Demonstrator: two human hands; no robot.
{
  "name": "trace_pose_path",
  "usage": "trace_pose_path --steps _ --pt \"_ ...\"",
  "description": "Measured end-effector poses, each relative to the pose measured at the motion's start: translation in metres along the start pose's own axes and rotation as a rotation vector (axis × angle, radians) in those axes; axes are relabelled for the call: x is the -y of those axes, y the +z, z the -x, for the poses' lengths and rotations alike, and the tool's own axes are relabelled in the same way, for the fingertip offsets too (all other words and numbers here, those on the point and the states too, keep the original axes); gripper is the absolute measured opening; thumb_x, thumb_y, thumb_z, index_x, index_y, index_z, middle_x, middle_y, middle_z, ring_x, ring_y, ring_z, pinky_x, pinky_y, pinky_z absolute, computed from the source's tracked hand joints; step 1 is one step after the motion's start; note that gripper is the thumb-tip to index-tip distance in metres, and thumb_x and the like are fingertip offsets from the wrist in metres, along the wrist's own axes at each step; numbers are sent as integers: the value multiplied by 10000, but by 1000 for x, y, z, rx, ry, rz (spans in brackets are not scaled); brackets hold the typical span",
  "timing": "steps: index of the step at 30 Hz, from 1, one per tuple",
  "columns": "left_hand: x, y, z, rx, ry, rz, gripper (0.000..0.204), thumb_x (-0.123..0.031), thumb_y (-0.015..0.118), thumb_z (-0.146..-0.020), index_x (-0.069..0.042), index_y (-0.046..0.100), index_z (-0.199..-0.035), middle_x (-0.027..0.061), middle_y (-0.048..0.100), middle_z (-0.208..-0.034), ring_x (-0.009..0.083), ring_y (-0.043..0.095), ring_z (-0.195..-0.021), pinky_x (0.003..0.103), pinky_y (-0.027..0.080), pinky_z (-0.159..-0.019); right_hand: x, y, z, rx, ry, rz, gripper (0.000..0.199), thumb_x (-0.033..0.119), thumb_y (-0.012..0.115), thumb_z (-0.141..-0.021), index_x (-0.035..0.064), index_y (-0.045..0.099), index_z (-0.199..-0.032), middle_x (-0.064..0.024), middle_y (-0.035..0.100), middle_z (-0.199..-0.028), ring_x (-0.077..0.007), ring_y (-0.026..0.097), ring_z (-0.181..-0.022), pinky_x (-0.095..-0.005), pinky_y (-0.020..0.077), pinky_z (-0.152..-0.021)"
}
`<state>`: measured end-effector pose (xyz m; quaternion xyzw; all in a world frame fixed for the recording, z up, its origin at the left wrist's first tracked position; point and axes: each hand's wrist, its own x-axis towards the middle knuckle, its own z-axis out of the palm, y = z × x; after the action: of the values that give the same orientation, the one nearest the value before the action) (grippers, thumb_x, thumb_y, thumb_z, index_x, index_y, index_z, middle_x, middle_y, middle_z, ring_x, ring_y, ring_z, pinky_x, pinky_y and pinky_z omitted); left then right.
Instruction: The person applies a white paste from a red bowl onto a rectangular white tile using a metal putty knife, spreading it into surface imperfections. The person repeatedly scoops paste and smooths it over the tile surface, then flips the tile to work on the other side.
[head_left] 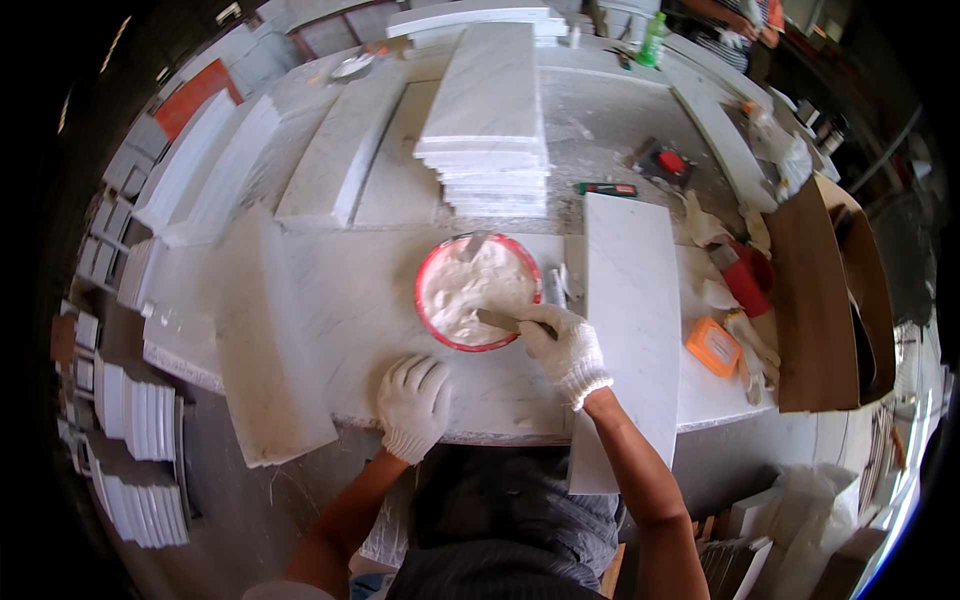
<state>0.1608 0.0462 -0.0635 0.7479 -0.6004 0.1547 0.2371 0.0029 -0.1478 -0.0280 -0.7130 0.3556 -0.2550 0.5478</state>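
Observation:
A red-rimmed bowl of thick white paste stands before me on the pale marble worktop. In my gloved right hand is a putty knife, its blade tip at the paste. Another grey blade or spatula sticks up at the bowl's far edge. Gloved too, my left hand rests on the worktop's near edge, below and left of the bowl. It holds nothing, its fingers lying close together. Just right of my right hand lies a long white marble slab, overhanging the near edge.
Beyond the bowl rises a stack of marble slabs. Another slab juts over the front edge at left. To the right are an orange box, a red container, loose gloves and a cardboard box. A person stands far right.

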Motion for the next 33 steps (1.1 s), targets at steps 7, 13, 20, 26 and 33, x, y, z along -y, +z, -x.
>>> trace_pose_path --steps 7,13,20,26,33 --pt "0 6 5 -8 15 -28 223 -175 674 -849 -75 671 -1049 98 650 -1094 326 598 -1051 483 465 -929 -3 -59 8 -202 161 -423 245 109 644 -931 -36 691 -1122 -64 690 -841 -114 624 -670 -263 523 -629" --pt "-5 3 -1 16 2 -9 219 -173 669 -860 -74 675 -1055 97 653 -1089 323 599 -1048 485 461 -932 -37 -142 16 -551 166 -265 239 101 630 -931 -46 687 -1111 -46 655 -805 -82 570 -628 -235 466 -564" --pt "-6 2 0 33 -11 -25 212 -163 657 -867 -71 673 -1057 98 655 -1092 323 599 -1054 485 458 -933 -66 -159 -7 -730 134 -6 233 134 620 -932 -19 703 -1087 -75 683 -835 -121 625 -666 -280 500 -632" --pt "-4 3 2 27 -5 -28 215 -163 661 -860 -68 672 -1053 99 657 -1090 325 599 -1050 486 459 -924 -66 -155 -19 -784 100 223 236 152 619 -916 6 706 -1080 -141 714 -880 -202 684 -733 -318 527 -713" --pt "-5 3 1 21 -10 -22 214 -165 663 -854 -68 672 -1045 97 658 -1082 324 600 -1044 483 464 -919 -64 -158 -20 -760 46 314 238 161 636 -903 11 715 -1072 -164 709 -860 -230 694 -747 -331 529 -720"
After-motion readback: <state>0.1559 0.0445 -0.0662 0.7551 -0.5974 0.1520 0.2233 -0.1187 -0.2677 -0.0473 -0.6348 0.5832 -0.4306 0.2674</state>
